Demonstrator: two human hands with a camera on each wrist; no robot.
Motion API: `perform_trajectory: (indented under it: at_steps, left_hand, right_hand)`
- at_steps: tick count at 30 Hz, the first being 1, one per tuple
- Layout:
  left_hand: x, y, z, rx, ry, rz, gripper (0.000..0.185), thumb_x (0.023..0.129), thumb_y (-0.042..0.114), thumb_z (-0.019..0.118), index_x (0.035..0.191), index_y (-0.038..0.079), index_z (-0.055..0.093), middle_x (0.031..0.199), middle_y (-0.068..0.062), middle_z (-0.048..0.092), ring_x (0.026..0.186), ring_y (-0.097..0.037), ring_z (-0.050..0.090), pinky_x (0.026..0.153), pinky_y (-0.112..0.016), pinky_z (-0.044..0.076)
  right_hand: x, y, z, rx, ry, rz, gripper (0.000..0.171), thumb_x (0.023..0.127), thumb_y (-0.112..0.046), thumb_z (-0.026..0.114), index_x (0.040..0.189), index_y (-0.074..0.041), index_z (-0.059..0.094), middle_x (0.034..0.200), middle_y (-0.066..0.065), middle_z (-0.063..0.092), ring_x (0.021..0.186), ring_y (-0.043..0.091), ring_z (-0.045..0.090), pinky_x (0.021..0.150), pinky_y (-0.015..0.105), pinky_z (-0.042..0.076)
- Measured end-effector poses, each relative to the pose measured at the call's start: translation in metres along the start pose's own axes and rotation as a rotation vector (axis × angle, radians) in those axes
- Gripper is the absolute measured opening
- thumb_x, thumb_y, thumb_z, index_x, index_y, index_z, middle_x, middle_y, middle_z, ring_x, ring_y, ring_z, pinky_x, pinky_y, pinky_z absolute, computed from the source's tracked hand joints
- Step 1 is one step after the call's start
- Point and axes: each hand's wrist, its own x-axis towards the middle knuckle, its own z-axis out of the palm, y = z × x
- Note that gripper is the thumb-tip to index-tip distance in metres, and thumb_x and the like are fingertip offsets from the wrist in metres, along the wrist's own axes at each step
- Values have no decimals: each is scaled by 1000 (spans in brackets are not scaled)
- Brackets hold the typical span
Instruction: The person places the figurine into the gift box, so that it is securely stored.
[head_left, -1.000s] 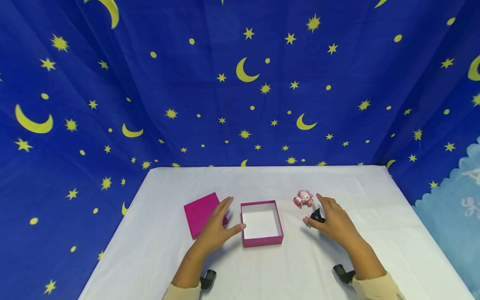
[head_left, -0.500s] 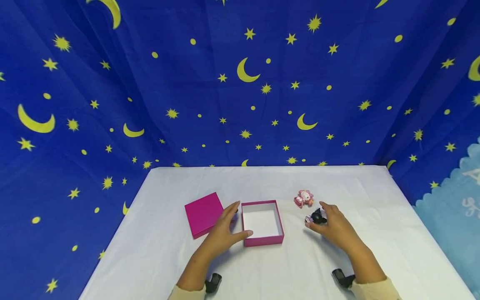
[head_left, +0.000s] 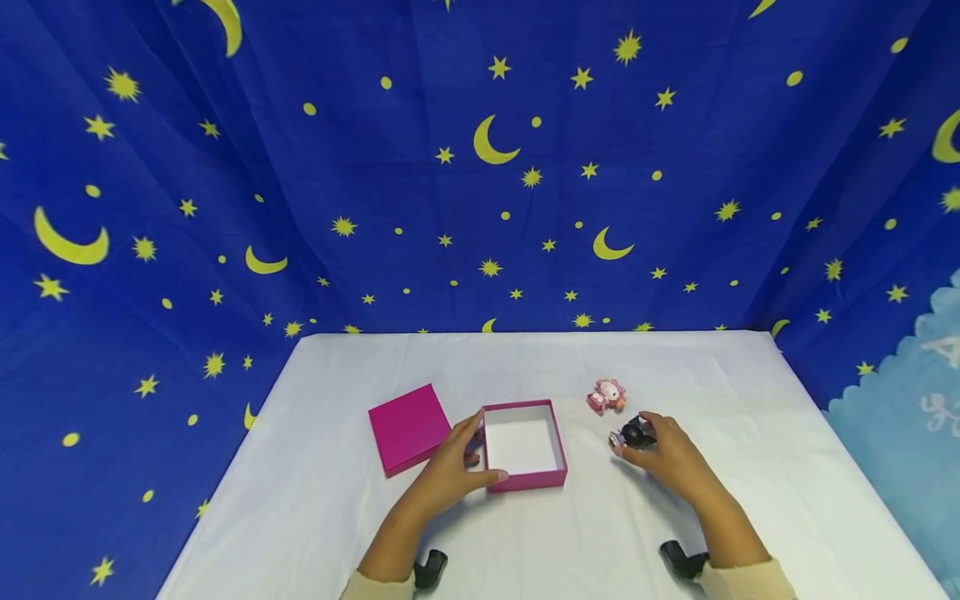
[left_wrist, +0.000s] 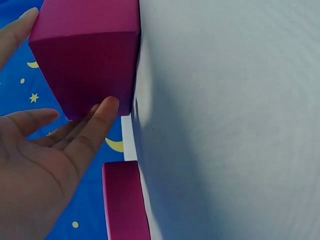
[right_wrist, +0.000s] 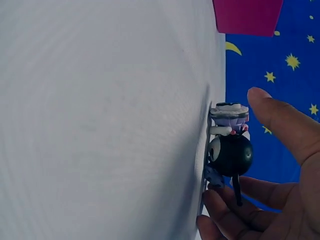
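1. Where the white-covered surface (head_left: 525, 533) is viewed from the head camera, a magenta lid (head_left: 407, 427) is seen lying flat at the far left, just beside the open box and apart from it.
2. The left hand (head_left: 447, 475) is placed against the left wall of the open magenta box (head_left: 523, 446); its fingers (left_wrist: 92, 125) are held straight and loosely spread, the thumb is laid along the near wall, and nothing is gripped. In the left wrist view the fingertips are seen touching, or all but touching, the box wall.
3. The box stands upright at the middle of the surface, and its white inside is seen to hold nothing.
4. Further right and towards the back, a small pink and white figure (head_left: 607, 396) is seen lying untouched, near the black one but apart from it.
5. The black round-headed toy figure (head_left: 633, 433) rests on the surface, well right of the box. The right hand (head_left: 671, 458) is curved about it, thumb (right_wrist: 280, 120) on one side and fingers on the other, not yet closed; whether the toy is touched cannot be told.
6. The step in hand is judged to be the picking-up of the black figure while the box is steadied. A closing pinch on its head would be called for next, then a lift leftwards over the box rim.
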Motion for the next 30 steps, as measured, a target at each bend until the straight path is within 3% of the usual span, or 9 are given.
perform_trajectory:
  at_steps: [17, 25, 30]
  left_hand:
    - [-1, 0, -1, 28, -29, 5, 98, 78, 52, 76, 154, 36, 17, 159, 3, 26, 127, -23, 52, 105, -42, 49]
    - [-1, -1, 0, 14, -21, 14, 99, 77, 50, 77, 155, 35, 18, 159, 2, 26, 130, -24, 50, 106, -40, 48]
    - [0, -2, 0, -8, -24, 4, 99, 76, 47, 79, 155, 34, 19, 159, 2, 27, 135, -25, 46, 108, -39, 46]
  right_hand:
    - [8, 9, 7, 51, 28, -2, 85, 77, -45, 78, 139, 2, 41, 126, 29, 53, 118, 45, 53, 102, 61, 41]
    - [9, 12, 10, 65, 75, -42, 81, 76, -39, 81, 136, 1, 44, 122, 27, 55, 105, 36, 59, 93, 53, 48]
    - [10, 12, 11, 71, 53, -12, 79, 78, -38, 79, 137, 0, 43, 125, 27, 53, 106, 36, 59, 92, 53, 49]
